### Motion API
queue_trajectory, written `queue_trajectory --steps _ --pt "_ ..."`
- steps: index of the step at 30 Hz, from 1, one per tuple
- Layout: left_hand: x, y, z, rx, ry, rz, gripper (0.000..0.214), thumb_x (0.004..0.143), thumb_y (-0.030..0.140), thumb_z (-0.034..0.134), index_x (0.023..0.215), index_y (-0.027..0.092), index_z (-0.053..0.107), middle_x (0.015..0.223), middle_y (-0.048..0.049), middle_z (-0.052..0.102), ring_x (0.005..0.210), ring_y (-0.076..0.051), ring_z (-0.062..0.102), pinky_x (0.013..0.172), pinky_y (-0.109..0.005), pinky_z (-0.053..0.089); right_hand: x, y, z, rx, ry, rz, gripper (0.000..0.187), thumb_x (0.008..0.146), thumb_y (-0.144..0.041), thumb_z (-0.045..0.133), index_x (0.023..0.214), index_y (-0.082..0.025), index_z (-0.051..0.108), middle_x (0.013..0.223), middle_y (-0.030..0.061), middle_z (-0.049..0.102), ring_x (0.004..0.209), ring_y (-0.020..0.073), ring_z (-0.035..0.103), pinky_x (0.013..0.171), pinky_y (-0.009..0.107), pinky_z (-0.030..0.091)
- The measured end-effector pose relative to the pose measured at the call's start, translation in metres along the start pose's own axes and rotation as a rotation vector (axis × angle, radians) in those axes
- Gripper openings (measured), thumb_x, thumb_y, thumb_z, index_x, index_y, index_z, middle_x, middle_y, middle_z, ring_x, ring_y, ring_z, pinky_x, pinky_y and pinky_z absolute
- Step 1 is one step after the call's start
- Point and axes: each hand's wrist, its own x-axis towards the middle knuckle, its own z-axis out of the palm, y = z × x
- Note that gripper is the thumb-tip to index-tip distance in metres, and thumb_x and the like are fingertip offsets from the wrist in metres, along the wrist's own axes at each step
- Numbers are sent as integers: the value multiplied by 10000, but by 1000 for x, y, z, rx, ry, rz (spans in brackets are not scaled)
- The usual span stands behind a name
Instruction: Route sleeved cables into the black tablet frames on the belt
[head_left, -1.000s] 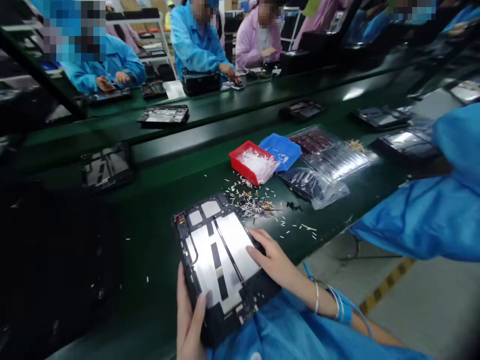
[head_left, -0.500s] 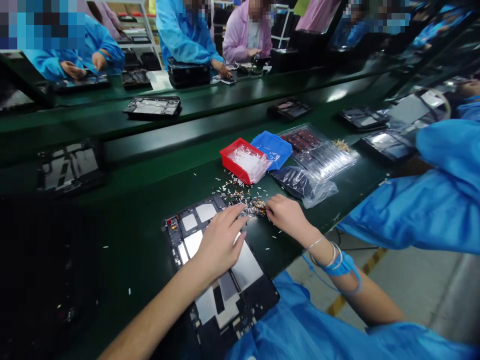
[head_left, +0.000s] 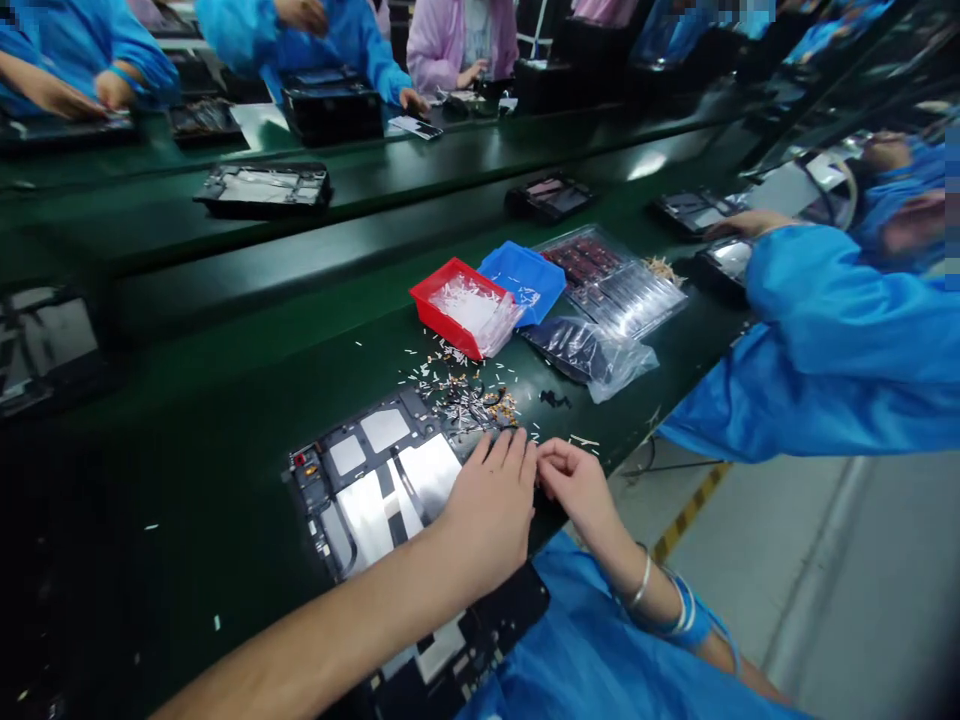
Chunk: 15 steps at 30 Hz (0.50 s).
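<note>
An opened tablet chassis (head_left: 375,490) with silver panels lies on the green bench in front of me. My left hand (head_left: 487,510) rests on its right edge, fingers stretched forward and close together. My right hand (head_left: 574,485) is beside it, fingertips pinched together against the left fingertips; what they hold is too small to name. A scatter of tiny metal parts (head_left: 469,395) lies just beyond both hands.
A red bin (head_left: 454,310) and a blue bin (head_left: 525,280) stand behind the parts, next to plastic bags (head_left: 592,355) and clear trays (head_left: 615,285). A neighbour's blue sleeve (head_left: 817,350) reaches in from the right. More chassis (head_left: 262,190) ride the conveyor; other people work across it.
My left hand came off the chassis corner and moved onto its right edge. My right hand went to the scattered parts, then pulled back to meet the left fingertips.
</note>
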Motion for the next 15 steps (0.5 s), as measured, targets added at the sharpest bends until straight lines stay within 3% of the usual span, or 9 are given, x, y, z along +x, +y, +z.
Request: queue_trajectory --steps 3,6,11,15 --pt "6 0 10 30 -80 29 591 909 306 450 1398 -22 395 1466 -234 355 1367 -340 354 1131 -460 256 -10 6 -3 -202 -2 -52 212 736 -379 541 623 -206 585 526 -10 602 489 130 534 515 256 421" --pt "5 -2 18 34 -60 67 576 934 349 409 1386 -8 424 1438 -228 398 1341 -331 400 1115 -458 287 -8 5 -19 -437 15 -160 218 781 -360 525 666 -218 645 575 -1 633 529 146 550 540 269 425" --pt "-2 4 25 37 31 82 628 920 447 427 1356 -2 477 1420 -258 403 1339 -383 383 1098 -517 284 28 0 -45 -742 370 -401 190 801 -328 524 739 -229 674 667 24 664 606 168 568 599 293 431" --pt "-2 12 24 6 -12 -14 759 858 551 486 1353 -24 473 1383 -309 420 1313 -452 386 1075 -574 279 54 1 -46 -927 418 -465 199 816 -334 520 709 -228 651 622 23 634 616 174 554 564 282 382"
